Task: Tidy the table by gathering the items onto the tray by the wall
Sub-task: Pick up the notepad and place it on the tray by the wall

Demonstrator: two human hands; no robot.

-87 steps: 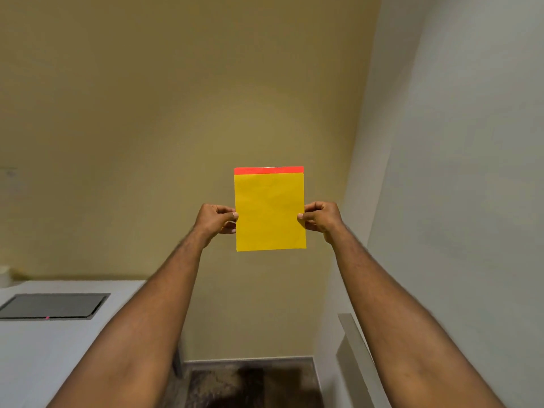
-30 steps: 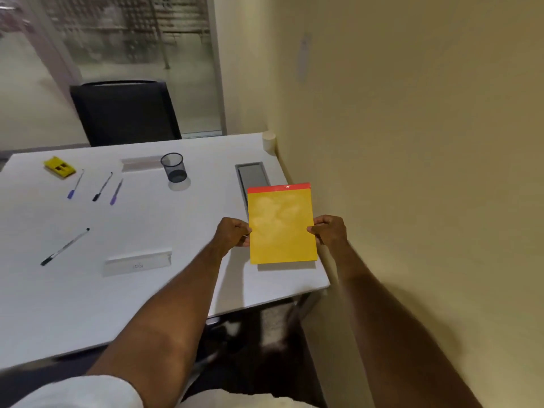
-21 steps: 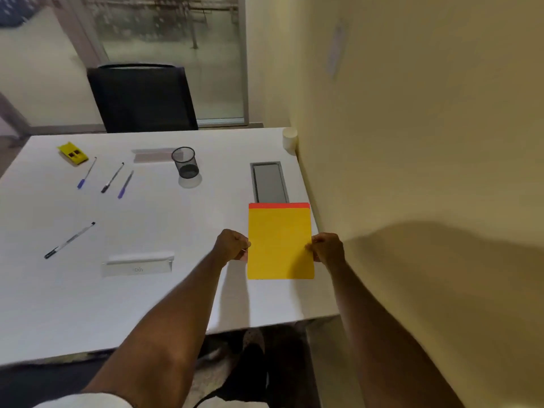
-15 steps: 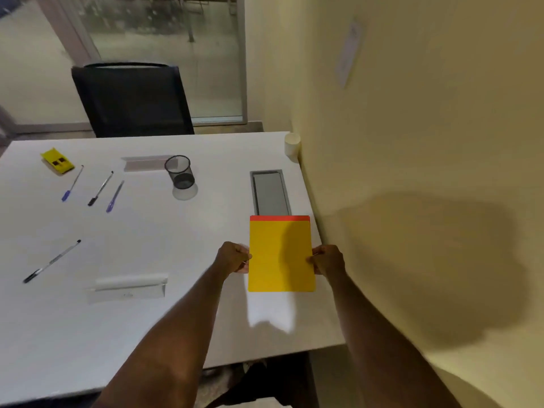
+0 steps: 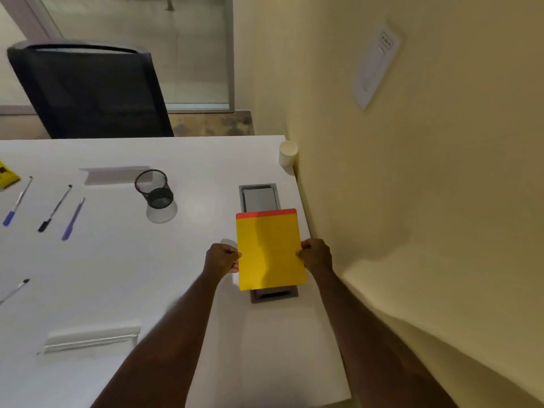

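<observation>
Holding a yellow notepad [image 5: 269,248] with a red top strip by its two side edges, the person now has it hovering directly over the grey tray [image 5: 259,195] that sits by the wall. The left hand [image 5: 222,259] pinches the pad's left edge and the right hand [image 5: 316,256] pinches the right edge, both closed on it. A moment ago the pad was held nearer the table's front edge, short of the tray; it has since travelled forward, so that only the tray's far rim and near lip show past it. Whether the pad touches the tray yet is hard to tell. This looks like the first item about to be set down, needing only a lowering and a release. Everything else is ungathered on the white table [image 5: 117,275]: a mesh pen cup [image 5: 154,188], three pens [image 5: 57,207] side by side at the left, another pen [image 5: 14,290] at the frame's edge, and a small yellow object [image 5: 7,175] that is partly cut off.
</observation>
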